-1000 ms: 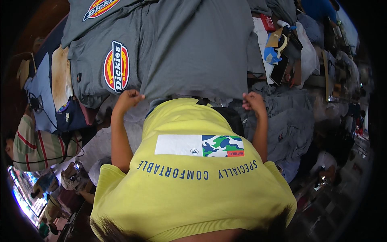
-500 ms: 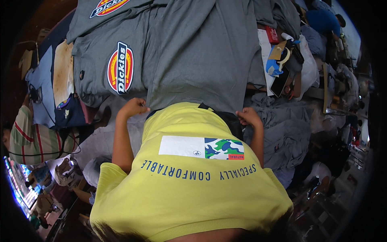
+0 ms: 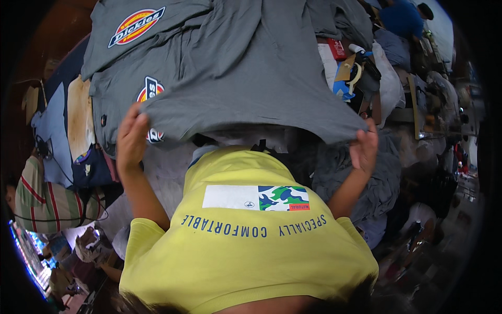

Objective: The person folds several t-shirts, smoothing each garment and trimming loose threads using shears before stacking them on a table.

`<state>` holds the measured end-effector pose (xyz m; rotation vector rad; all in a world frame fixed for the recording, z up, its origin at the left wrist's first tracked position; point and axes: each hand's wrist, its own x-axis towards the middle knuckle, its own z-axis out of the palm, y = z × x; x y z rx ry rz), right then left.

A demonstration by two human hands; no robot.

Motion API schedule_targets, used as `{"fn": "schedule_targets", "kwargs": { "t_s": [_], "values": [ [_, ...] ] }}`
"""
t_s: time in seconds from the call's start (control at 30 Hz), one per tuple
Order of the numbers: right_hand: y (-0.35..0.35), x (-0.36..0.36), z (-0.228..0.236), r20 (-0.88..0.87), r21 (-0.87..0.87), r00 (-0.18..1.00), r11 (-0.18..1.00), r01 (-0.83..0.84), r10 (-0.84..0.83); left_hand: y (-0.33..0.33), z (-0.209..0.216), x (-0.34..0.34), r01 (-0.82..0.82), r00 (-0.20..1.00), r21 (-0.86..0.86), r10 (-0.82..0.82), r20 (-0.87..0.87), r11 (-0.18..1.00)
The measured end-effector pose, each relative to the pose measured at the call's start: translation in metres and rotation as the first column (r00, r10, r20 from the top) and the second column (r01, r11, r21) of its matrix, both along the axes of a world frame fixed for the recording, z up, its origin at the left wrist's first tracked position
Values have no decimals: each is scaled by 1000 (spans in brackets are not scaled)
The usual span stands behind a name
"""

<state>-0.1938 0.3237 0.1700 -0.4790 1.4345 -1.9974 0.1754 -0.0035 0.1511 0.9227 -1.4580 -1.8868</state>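
A plain grey T-shirt [image 3: 256,89] lies over other grey shirts, its near edge lifted and pulled taut sideways between my hands. My left hand [image 3: 133,137] pinches the left corner of that edge, hiding part of a printed badge on the shirt beneath. Closed on the opposite corner, my right hand [image 3: 364,149] has its thumb and fingertips at the cloth, the other fingers loosely curled. The edge sags a little in the middle, in front of my yellow shirt [image 3: 240,240].
Right of the shirts are a tape roll [image 3: 355,77], a red box [image 3: 336,48] and a white plastic bag [image 3: 389,78]. A heap of grey cloth [image 3: 374,188] lies by my right arm. At left, a person in a striped shirt [image 3: 44,196] is beside folded blue cloth [image 3: 54,133].
Both hands have moved forward and apart. The T-shirt's near edge has risen and spread wide between them, now covering much of the printed badge at left and the phone at right.
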Motion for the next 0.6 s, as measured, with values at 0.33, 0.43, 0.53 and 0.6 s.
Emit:
{"fn": "schedule_targets", "kwargs": {
  "t_s": [0.33, 0.43, 0.53, 0.6],
  "values": [
    [85, -25, 85, -861, -177, 372, 482, -858, 346, 24, 130, 131, 369, 564, -787, -792, -233, 494],
    [81, -9, 106, -901, -108, 330, 592, -799, 281, 29, 139, 84, 194, 401, -822, -808, -432, 536],
    [60, -44, 95, -845, 54, 135, 333, -942, 517, 6, 145, 50, 298, 277, -906, -935, -221, 302],
    [30, -64, 73, -749, -90, 371, 470, -878, 549, -25, 158, 7, 473, 99, -875, -993, -66, 106]
  ]
}}
